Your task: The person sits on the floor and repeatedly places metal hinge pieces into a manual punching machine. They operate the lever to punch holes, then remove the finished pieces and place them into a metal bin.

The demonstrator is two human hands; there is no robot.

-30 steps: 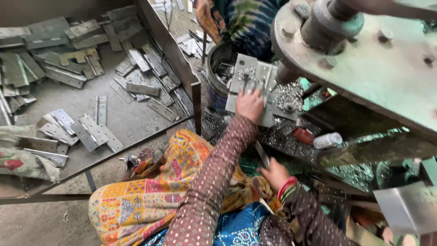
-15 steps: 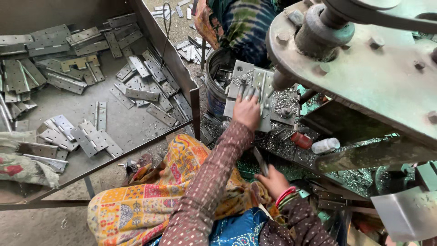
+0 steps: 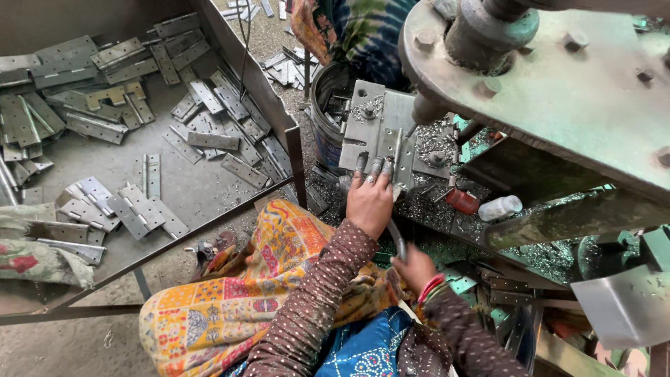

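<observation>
The press [image 3: 558, 84] fills the upper right: a heavy round steel body with bolts, and a ram coming down at its left edge over the work plate [image 3: 380, 129]. Left of it a wide metal tray [image 3: 174, 188] slopes down, strewn with flat grey hinges [image 3: 136, 206], some piled at the far end, some loose near the front. A dark bucket [image 3: 328, 115] with more parts stands between tray and press, and another person in a patterned garment [image 3: 349, 28] sits beyond it.

The left hand [image 3: 370, 199] lies on the near edge of the work plate, fingers [image 3: 375, 167] spread flat and pressing a hinge piece [image 3: 391, 150] against it, just in front of the ram. The right hand [image 3: 413, 269] is lower, near the lap, its grip pressed together around a thin dark handle [image 3: 398, 241] that runs up toward the machine. A small red piece [image 3: 462, 201] and a white bottle [image 3: 501, 207] lie among metal shavings just right of the plate.

To do this step well, the piece looks as if it should sit square and flat against the plate's guide before anything comes down, so the holes land true. The fingertips are close to the ram; holding the piece by its near end, well apart from the tool, seems the safer hold. Shavings under the piece could tilt it, so a clean seat matters.
</observation>
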